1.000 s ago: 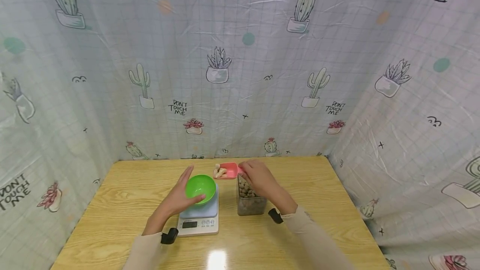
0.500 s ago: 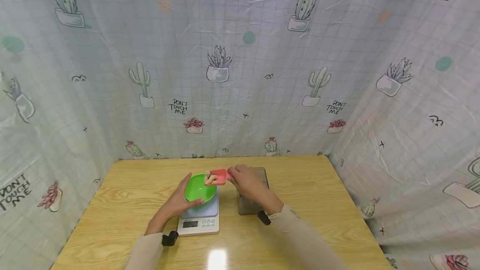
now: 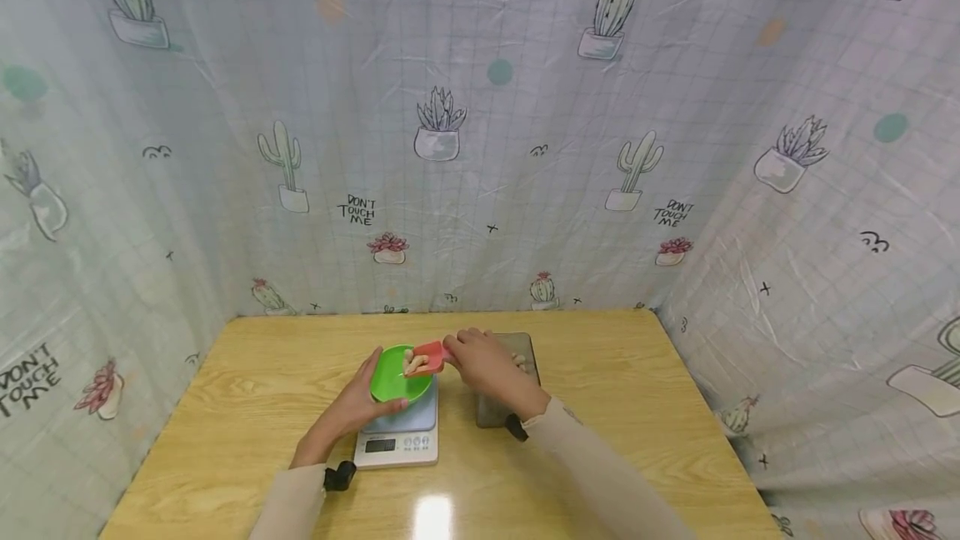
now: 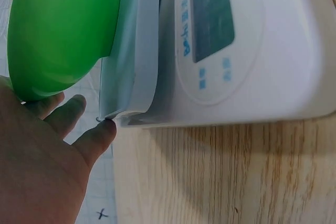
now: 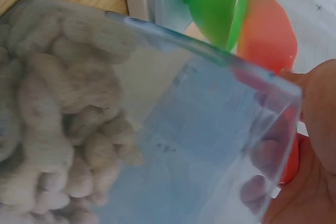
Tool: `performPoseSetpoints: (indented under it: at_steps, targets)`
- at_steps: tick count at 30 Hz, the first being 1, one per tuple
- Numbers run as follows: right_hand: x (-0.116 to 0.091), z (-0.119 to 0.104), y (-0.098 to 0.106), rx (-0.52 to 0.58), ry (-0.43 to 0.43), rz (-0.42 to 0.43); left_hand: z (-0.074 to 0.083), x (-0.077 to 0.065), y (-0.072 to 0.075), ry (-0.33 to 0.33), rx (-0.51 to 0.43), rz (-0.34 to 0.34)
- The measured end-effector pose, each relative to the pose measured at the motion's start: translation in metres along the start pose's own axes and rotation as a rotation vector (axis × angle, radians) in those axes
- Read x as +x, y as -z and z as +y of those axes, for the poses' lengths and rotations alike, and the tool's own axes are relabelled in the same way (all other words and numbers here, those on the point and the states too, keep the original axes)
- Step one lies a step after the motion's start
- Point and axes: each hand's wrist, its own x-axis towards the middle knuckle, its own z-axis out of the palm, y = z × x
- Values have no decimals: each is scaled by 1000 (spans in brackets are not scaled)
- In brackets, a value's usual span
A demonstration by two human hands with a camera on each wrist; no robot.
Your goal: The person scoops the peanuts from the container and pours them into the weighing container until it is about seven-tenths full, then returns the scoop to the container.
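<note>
My left hand [image 3: 356, 402] holds a green bowl [image 3: 388, 388] by its side, the thumb along the near rim and the fingers round the far left. The bowl is over the pale blue platform of a white kitchen scale [image 3: 397, 452]. My right hand [image 3: 487, 367] grips the handle of a red scoop [image 3: 431, 356], whose front end is over the bowl's right part. A few unshelled peanuts [image 3: 415, 363] lie at the scoop's mouth. In the right wrist view, the scoop [image 5: 268, 32] overlaps the bowl's rim, and the fingers are partly seen through a clear container.
Under my right forearm stands the clear rectangular container [image 3: 491, 415], with many peanuts [image 5: 47, 129] in it. Everything is on a wooden table [image 3: 600, 407]. A cactus-print curtain [image 3: 480, 232] encloses the back and sides.
My right hand has carried the scoop of peanuts left, from beside the container to over the bowl. My left hand has come closer round the bowl.
</note>
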Motion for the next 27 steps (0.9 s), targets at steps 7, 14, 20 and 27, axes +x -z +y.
performPoseSetpoints:
  at_steps: [7,14,20,27]
  targets:
    - [8,-7,10,-131,77,-7,-1,1,1,-4,-5,-4]
    - [13,-13,20,-275,161,17,0,1,2,16,-15,0]
    - [13,-12,27,-318,149,-22,0,2,1,16,-15,-3]
    - [8,-6,27,-321,160,5,0,0,0,17,-11,-2]
